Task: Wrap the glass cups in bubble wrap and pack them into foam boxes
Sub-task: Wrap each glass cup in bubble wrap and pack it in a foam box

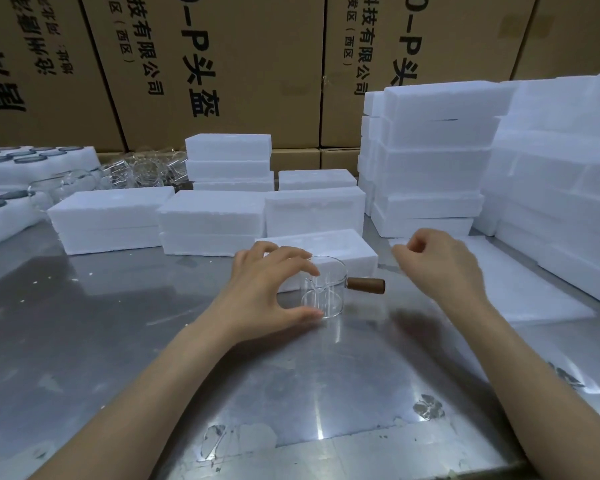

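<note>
So there's one glass cup (321,289) sitting upright on the steel table (118,341), wooden handle (366,285) sticking out to the cup's right, and that's my landmark for everything else. The left hand (267,292) is curling around the cup's left side, thumb at the base and fingers up at the rim, looks like it's steadying the glass so it doesn't skate around. The right hand (440,268) is hovering just right of the cup, fingers curled in. It might be pinching the edge of the white wrap sheets (520,289) lying right of the cup, but I honestly can't tell.

Counting: one foam box (343,249) touching right behind the cup, probably the one it's going into. Behind that, three low stacks in a row, two more further back. Tall stacks to the back right, too many to count. More bare glassware (136,173) is waiting far back left.
</note>
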Motion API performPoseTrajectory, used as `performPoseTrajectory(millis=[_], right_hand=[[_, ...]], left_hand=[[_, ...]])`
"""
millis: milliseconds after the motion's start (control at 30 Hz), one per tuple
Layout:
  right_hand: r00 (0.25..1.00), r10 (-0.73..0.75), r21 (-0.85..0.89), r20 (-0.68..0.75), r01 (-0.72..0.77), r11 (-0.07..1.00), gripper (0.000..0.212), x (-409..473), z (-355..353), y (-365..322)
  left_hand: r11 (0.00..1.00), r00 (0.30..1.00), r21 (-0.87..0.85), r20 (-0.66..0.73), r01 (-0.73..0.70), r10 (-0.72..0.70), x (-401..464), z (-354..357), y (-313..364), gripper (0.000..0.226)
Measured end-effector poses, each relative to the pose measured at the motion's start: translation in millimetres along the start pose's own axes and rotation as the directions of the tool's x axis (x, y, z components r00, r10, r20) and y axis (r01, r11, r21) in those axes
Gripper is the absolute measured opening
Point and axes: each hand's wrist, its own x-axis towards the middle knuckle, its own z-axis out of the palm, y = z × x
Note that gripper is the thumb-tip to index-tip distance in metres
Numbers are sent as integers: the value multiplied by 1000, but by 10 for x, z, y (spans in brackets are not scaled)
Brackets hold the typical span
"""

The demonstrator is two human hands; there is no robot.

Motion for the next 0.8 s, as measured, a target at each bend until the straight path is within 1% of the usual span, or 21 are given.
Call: performPoseTrajectory(millis=[33, 67, 133, 167, 233, 333, 400, 433, 533, 633, 700, 767, 800], right_hand=[[999, 16, -83, -35, -19, 996, 15, 35, -48, 68], [999, 52, -163, -12, -53, 985, 19, 62, -88, 133], [980, 161, -305, 115, -119, 945, 35, 93, -140, 254], [967, 199, -341, 158, -135, 930, 36, 102, -148, 299], [960, 214, -346, 182, -141, 928, 27, 110, -148, 334], [965, 210, -333, 159, -148, 931, 15, 133, -147, 331], [966, 224, -320, 131, -173, 932, 15, 144, -162, 329], [966, 235, -314, 113, -190, 930, 19, 153, -174, 333], [971, 234, -293, 46, -211, 933, 37, 185, -181, 338], [984, 172, -220, -54, -180, 959, 39, 183, -189, 325], [971, 81, -137, -226, -114, 984, 34, 180, -204, 293], [901, -13, -40, -433, -5, 999, 27, 166, -230, 222], [852, -70, 3, -520, 83, 997, 26, 146, -237, 174]], left_hand=[[1000, 999, -14, -34, -1, 1, 1, -7, 16, 50], [999, 997, -32, -71, -3, 1, 4, -19, 34, 51], [998, 991, -64, -131, -13, 4, 12, -41, 68, 52], [997, 988, -73, -154, -20, 8, 16, -49, 82, 53], [996, 982, -78, -187, -33, 18, 20, -61, 108, 52], [995, 972, -85, -235, -51, 29, 19, -79, 146, 50], [995, 964, -83, -262, -54, 31, 22, -90, 159, 50], [995, 962, -82, -270, -57, 33, 23, -94, 162, 49], [995, 960, -84, -278, -63, 38, 23, -103, 170, 48], [995, 958, -82, -286, -63, 37, 20, -113, 179, 47], [995, 950, -77, -308, -66, 39, 21, -126, 194, 43], [995, 935, -69, -351, -72, 44, 23, -138, 229, 38], [995, 923, -59, -382, -77, 49, 30, -141, 253, 37]])
